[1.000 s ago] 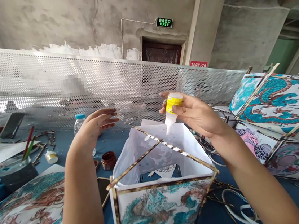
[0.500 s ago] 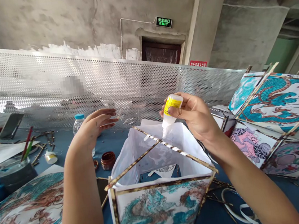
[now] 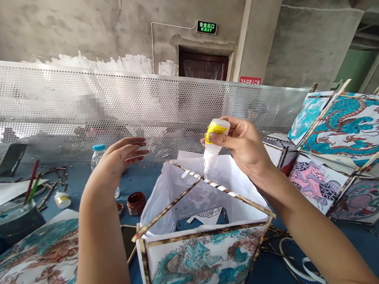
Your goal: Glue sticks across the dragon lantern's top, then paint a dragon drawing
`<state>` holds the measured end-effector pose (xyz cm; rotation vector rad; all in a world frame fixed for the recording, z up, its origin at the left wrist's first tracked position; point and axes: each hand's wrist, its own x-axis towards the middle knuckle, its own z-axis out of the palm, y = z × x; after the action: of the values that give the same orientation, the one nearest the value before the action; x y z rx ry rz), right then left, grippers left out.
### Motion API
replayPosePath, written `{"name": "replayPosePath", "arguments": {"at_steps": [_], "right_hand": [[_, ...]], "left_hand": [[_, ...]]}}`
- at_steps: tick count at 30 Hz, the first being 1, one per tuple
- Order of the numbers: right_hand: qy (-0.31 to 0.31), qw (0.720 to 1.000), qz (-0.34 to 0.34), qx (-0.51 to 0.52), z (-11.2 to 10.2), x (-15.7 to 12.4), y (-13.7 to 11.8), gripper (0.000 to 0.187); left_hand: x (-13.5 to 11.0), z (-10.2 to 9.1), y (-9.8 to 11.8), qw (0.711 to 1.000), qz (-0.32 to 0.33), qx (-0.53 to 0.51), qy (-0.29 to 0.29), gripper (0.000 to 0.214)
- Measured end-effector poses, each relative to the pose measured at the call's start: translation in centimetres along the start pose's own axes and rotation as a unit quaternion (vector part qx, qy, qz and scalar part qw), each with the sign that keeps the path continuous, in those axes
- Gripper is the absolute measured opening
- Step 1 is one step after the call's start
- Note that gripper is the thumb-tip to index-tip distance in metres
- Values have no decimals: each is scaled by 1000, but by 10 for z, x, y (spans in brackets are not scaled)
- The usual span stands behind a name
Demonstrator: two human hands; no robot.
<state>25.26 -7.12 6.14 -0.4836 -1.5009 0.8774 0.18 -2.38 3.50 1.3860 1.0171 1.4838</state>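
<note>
My right hand [image 3: 245, 142] grips a small white glue bottle [image 3: 214, 141] with a yellow label, tipped nozzle-down. Its tip is right at the place where two thin sticks [image 3: 199, 178] meet across the top of a paper lantern [image 3: 205, 267]. White strip is wound around the longer stick. The lantern has a stick frame, pale paper walls and a front panel painted with a teal and brown dragon. My left hand [image 3: 122, 155] hovers left of the lantern's top, fingers stretched and apart, holding nothing.
At the left lie a dragon painting [image 3: 28, 267], a cup of murky water [image 3: 14, 221] with brushes, and a capped small bottle [image 3: 62, 199]. A brown paint jar [image 3: 136, 204] and a water bottle [image 3: 99, 157] stand behind my left arm. More painted lanterns [image 3: 356, 126] fill the right side.
The glue bottle has moved slightly down and left, its tip now at the stick crossing. My left hand keeps nearly the same place.
</note>
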Motion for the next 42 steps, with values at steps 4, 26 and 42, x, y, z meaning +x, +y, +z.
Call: {"name": "replayPosePath", "arguments": {"at_steps": [4,26,42], "right_hand": [[-4,1000,-10,-2,-2,1,2,17],[-29,999,-11,-35,-9,-2,-7,23],[190,965,-68,-168,-90,11,19,30]], "left_hand": [[2,-2,-3,1000,8,-9,4,34],[3,-2,-5,1000,17,-5,6,28],[2,-5,-3,1000,7,6,12,29]]}}
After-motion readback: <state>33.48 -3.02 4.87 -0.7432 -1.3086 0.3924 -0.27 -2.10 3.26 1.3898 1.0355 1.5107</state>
